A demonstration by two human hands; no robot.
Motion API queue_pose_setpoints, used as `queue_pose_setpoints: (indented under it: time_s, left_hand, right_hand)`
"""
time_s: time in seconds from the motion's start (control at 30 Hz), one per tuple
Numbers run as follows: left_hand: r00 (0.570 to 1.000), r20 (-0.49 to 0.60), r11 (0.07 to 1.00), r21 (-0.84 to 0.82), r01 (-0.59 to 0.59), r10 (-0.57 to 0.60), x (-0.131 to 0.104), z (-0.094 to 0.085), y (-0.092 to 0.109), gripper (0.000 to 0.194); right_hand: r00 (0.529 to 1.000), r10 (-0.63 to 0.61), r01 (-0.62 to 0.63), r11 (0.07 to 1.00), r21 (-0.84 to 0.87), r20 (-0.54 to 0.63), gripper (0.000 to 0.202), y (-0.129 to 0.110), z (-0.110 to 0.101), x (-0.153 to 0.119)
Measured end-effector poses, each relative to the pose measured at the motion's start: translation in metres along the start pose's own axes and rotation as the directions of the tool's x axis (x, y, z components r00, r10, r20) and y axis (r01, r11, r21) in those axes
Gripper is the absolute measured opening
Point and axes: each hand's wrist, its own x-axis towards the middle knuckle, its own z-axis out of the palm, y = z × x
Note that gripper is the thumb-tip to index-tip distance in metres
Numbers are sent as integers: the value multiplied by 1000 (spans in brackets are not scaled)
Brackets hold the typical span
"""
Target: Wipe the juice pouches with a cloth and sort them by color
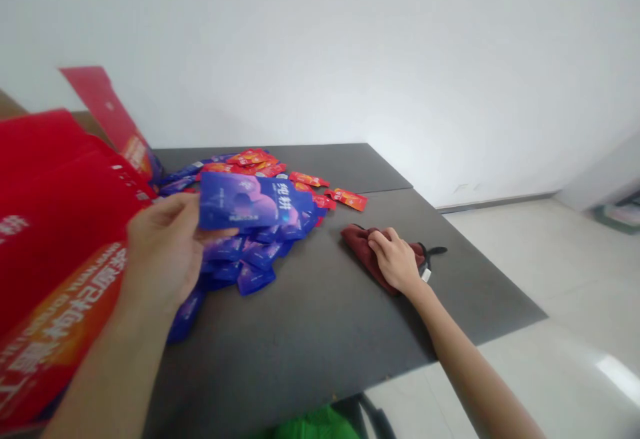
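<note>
My left hand (167, 245) is closed on the left end of a blue and purple packet (245, 200), held up over a heap of similar blue packets (255, 275). Behind and right of that heap lie several red and orange packets (257, 159). On the right part of the table, my right hand (395, 259) has its fingers bent around a dark red cloth item (363, 249) with a black edge, a black loop and a small white tag. The cloth item lies on the table top.
Large red boxes or bags (55, 225) with printed lettering fill the left side, one flap sticking up. The grey table (300, 345) meets a white wall (310, 45) at the back. Something green (320, 423) shows below the front edge. Pale floor lies to the right.
</note>
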Motion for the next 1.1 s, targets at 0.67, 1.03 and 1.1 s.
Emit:
queue_pose_setpoints:
  time_s: [0.67, 1.03, 1.1]
  left_hand:
    - [886, 459, 328, 829, -454, 67, 67, 38, -79, 58]
    - [896, 436, 359, 825, -437, 88, 108, 39, -108, 50]
    - [910, 403, 352, 842, -410, 97, 149, 27, -94, 39]
  right_hand:
    - [999, -39, 40, 999, 35, -29, 32, -1, -1, -5]
    - [992, -91, 92, 996, 0, -92, 32, 1, 2, -8]
    - [988, -100, 101, 995, -3, -120, 31, 2, 2, -10]
